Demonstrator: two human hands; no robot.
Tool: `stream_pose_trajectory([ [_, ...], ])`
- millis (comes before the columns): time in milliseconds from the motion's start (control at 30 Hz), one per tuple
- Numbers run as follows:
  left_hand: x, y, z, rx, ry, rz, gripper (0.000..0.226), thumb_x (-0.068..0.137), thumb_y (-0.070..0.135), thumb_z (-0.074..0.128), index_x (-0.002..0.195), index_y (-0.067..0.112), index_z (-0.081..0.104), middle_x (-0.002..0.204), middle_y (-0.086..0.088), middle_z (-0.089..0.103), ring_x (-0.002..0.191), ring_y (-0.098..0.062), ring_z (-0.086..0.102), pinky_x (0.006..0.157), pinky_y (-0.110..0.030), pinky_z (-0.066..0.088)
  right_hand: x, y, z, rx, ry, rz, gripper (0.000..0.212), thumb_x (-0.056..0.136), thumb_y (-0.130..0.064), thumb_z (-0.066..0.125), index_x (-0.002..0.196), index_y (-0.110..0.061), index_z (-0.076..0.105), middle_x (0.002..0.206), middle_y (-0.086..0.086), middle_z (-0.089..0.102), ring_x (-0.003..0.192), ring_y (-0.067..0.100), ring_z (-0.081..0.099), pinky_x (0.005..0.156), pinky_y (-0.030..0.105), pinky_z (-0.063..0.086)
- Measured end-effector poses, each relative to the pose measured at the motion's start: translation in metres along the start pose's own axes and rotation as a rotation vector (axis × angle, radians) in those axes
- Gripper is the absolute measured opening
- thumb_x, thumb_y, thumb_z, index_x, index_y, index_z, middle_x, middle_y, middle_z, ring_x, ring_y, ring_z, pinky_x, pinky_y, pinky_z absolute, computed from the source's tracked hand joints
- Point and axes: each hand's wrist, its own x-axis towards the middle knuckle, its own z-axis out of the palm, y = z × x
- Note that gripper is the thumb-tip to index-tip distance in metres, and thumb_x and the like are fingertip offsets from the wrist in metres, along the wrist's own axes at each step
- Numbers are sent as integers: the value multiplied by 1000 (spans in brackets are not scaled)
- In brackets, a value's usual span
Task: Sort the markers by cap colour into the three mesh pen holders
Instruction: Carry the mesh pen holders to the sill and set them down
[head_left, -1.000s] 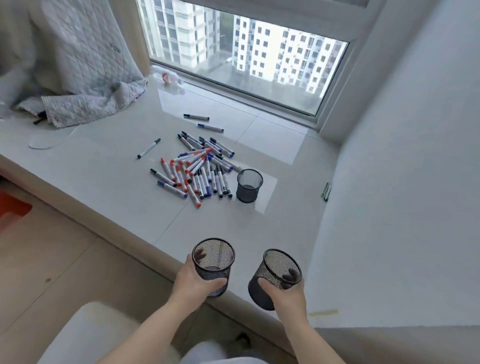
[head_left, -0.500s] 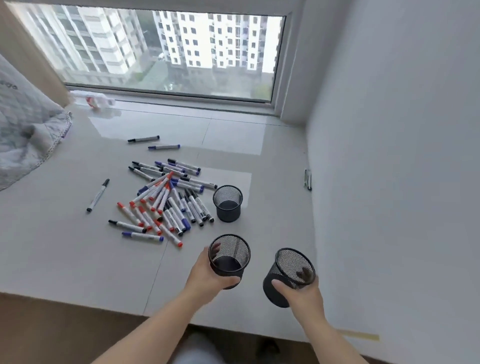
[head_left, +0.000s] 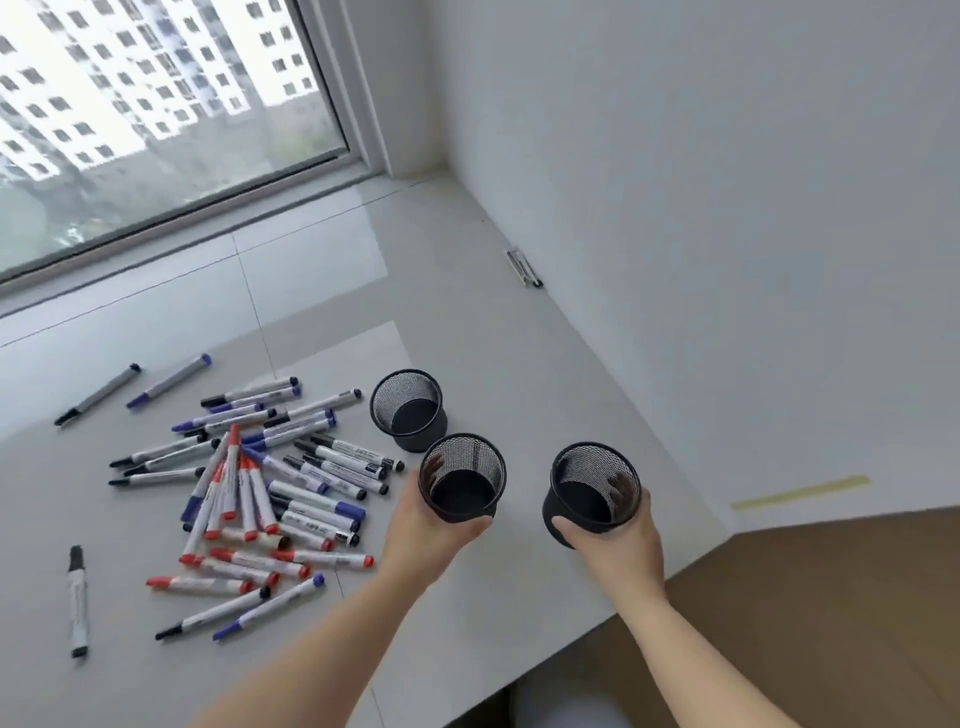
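My left hand (head_left: 427, 535) grips an empty black mesh pen holder (head_left: 462, 477), held upright just in front of a third mesh holder (head_left: 408, 409) that stands empty on the tiled ledge. In my right hand (head_left: 618, 545) is another empty black mesh holder (head_left: 593, 488), fingers wrapped round its rim and wall, a little apart to the right. Left of the holders lies a loose pile of markers (head_left: 260, 488) with red, blue and black caps. A single black-capped marker (head_left: 78, 600) lies apart at the lower left.
Two stray markers (head_left: 132, 387) lie beyond the pile toward the window (head_left: 156, 130). A white wall (head_left: 727, 208) closes the right side, with a small object (head_left: 523, 267) at its foot. The ledge's edge (head_left: 597, 629) drops to a wooden floor at lower right.
The view has swung closer and rotated over the ledge. Both hands have carried their holders forward, so the left one now sits right beside the standing holder.
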Motion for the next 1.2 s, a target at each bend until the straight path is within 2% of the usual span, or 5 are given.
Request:
stream_pose_trajectory([
  [400,56,-8,54,-73,-11,65,76,46,38,83,98,67,36,102,40,53,96,25,46,73,6,33,46,19,26,85,72,-59,74,54,-31,85,110,-39,39,110,-11,57,97,8,55,82,22,39],
  [767,88,-11,80,-98,-4,205,88,53,41,84,127,32,38,119,22,49,106,14,44,84,6,28,84,29,49,172,110,-225,75,57,-26,85,118,-30,42,113,-13,58,103,0,55,87,11,39],
  [933,87,-32,82,-104,-24,257,81,67,31,79,134,25,34,132,12,46,122,-3,45,103,-23,36,81,49,68,238,219,-291,68,65,-12,81,122,-10,43,122,1,52,111,8,54,96,18,41],
  [1100,61,-53,65,-19,-33,287,63,80,25,68,135,26,36,128,11,41,109,4,45,94,-17,38,60,60,75,263,331,-338,37,76,-9,70,99,-21,43,104,16,53,84,23,54,81,34,50],
  [1200,45,-63,49,-41,-57,341,47,84,22,63,127,25,45,120,12,53,99,6,53,86,-14,44,45,65,85,188,268,-456,22,80,-6,62,92,-19,49,83,3,57,70,6,53,68,15,45],
])
